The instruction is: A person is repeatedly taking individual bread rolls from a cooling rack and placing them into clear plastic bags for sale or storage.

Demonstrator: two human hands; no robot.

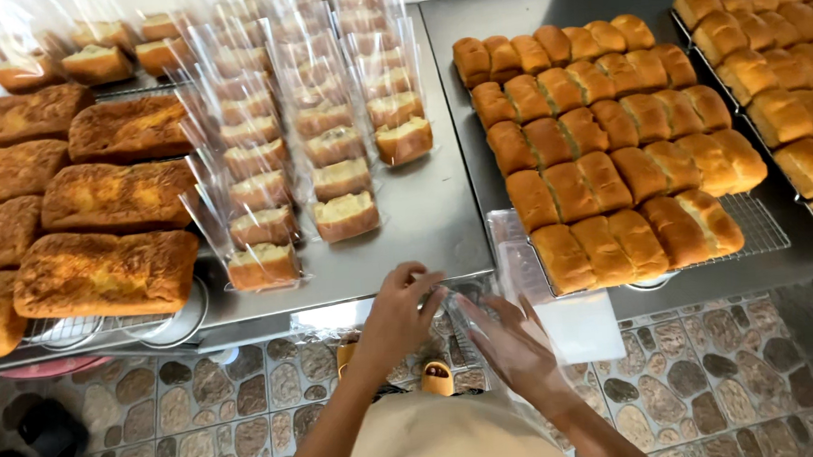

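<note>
Currently, the left hand (400, 306) and right hand (512, 342) both pinch a clear plastic bag (464, 317) at the near counter (435, 227) edge; thin, limp and slippery, it likely handles best gripped at its open rim.

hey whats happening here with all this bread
A person stands at a steel table, both hands low at its front edge. The left hand and the right hand are pulling at a clear plastic bag between them. Rows of bagged cake slices stand on the table, browned loaves cool at left, and joined buns sit on a wire rack at right.
</note>
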